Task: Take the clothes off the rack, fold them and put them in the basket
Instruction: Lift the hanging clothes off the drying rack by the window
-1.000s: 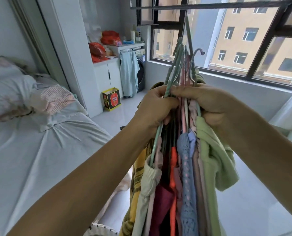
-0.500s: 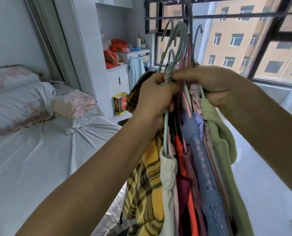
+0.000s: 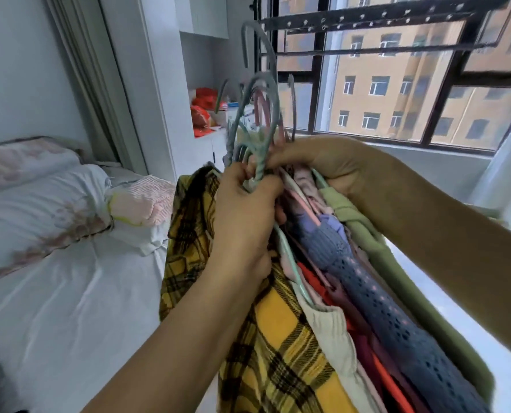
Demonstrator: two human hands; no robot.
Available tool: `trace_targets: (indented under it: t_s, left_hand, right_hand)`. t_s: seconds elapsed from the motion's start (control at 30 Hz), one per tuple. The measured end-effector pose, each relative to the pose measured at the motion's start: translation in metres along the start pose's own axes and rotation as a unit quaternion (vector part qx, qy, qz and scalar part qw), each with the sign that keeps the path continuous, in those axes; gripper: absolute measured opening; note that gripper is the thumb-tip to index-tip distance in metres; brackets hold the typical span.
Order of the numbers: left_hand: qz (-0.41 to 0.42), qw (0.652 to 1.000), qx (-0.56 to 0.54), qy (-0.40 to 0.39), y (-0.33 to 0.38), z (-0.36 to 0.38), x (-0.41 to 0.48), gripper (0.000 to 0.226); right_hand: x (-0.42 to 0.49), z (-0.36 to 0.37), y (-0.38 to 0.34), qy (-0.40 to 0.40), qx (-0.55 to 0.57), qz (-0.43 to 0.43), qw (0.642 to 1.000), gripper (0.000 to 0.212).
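Several clothes on hangers are bunched together in front of me: a yellow plaid shirt [image 3: 281, 338], a cream garment [image 3: 331, 332], a blue knit top [image 3: 397, 317] and a green garment [image 3: 367, 234]. My left hand [image 3: 245, 222] grips the necks of the grey-green hangers [image 3: 260, 120]. My right hand [image 3: 322, 162] grips the same bundle of hangers from the right. The hooks stand free below the dark drying rack [image 3: 367, 19] by the window. No basket is in view.
A bed [image 3: 54, 308] with pillows [image 3: 33, 204] and a pink folded cloth [image 3: 144, 201] lies at the left. A white cabinet [image 3: 209, 138] with red bags stands behind. The window [image 3: 397, 99] fills the right, with pale floor below.
The bundle of hangers has come down and tilted toward the bed, hooks now clear of the rack. My view has swung left, and both hands keep their hold.
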State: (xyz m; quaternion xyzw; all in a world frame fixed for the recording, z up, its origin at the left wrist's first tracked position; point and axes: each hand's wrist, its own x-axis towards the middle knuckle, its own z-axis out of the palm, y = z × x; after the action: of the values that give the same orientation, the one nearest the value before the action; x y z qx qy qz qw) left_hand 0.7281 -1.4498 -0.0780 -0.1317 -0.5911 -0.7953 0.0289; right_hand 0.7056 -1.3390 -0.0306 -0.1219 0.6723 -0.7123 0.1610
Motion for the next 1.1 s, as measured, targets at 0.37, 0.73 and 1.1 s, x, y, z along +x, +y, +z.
trace_targets:
  t_s: [0.37, 0.73, 1.1]
  left_hand:
    - [0.009, 0.997, -0.074, -0.016, 0.062, -0.154, 0.002, 0.013]
    - [0.068, 0.993, -0.096, -0.025, 0.125, -0.28, -0.029, 0.011]
    - [-0.025, 0.994, -0.103, 0.004, 0.08, -0.373, 0.014, 0.015]
  right_hand:
    - [0.086, 0.143, -0.012, 0.054, -0.006, 0.038, 0.998, 0.027]
    - [0.12, 0.283, -0.027, 0.039, -0.012, -0.023, 0.999, 0.023]
    - [0.213, 0.297, 0.04, -0.053, 0.004, 0.025, 0.998, 0.027]
